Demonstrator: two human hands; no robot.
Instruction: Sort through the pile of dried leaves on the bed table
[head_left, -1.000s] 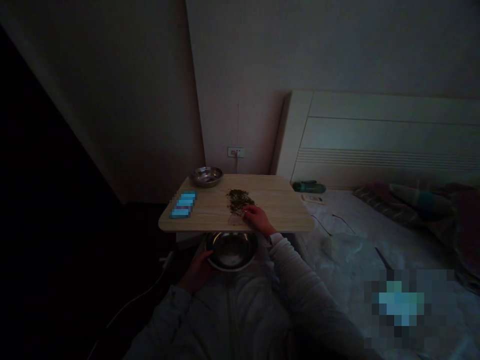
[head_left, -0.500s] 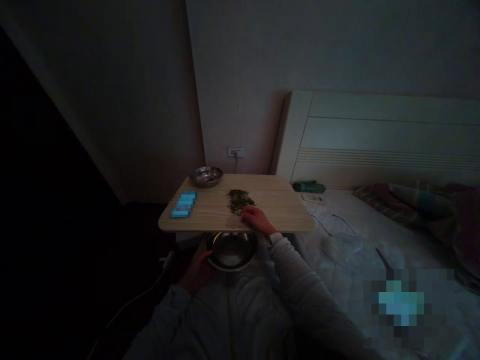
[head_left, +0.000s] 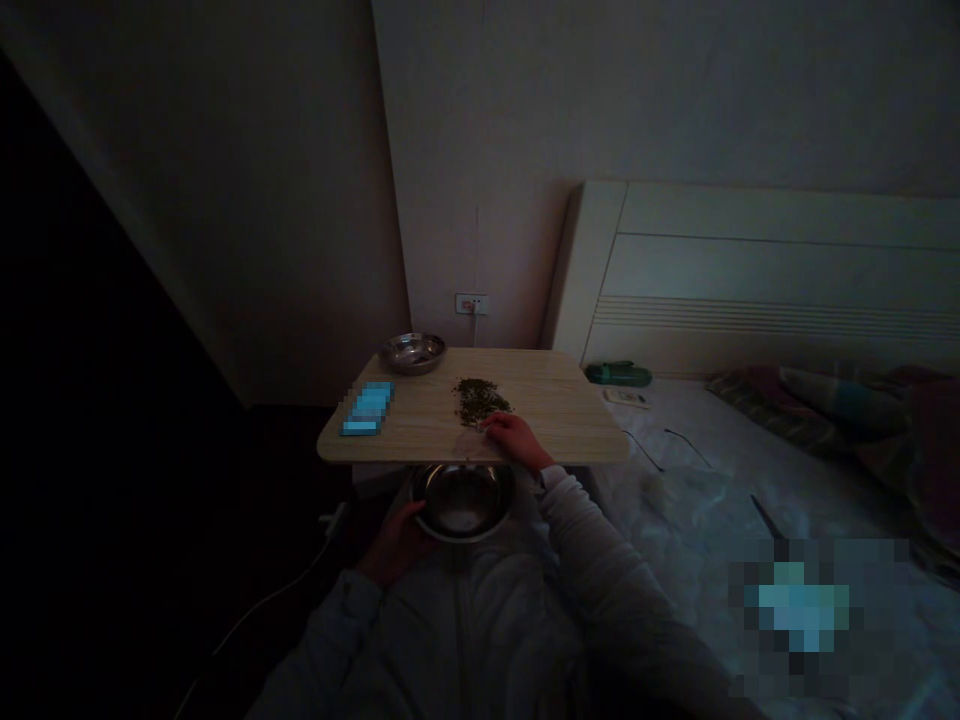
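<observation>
Two metal bowls were there: the near bowl [head_left: 463, 502], its round mouth facing up, sat below the table's [head_left: 555, 400] near edge, gripped by the left hand [head_left: 401, 545]; the far bowl [head_left: 414, 353] stood at the far left. One pile of green bits [head_left: 480, 400] lay mid-table, its long axis running near to far. The right hand's [head_left: 517, 440] fingers were bent at its near right edge; whether they pinched anything could not be told.

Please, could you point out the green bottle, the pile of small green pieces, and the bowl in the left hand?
Green bottle [head_left: 621, 375]: head view, its side.
Green pieces [head_left: 478, 398]: head view, pile's middle.
Bowl [head_left: 462, 500]: head view, inner surface.
</observation>
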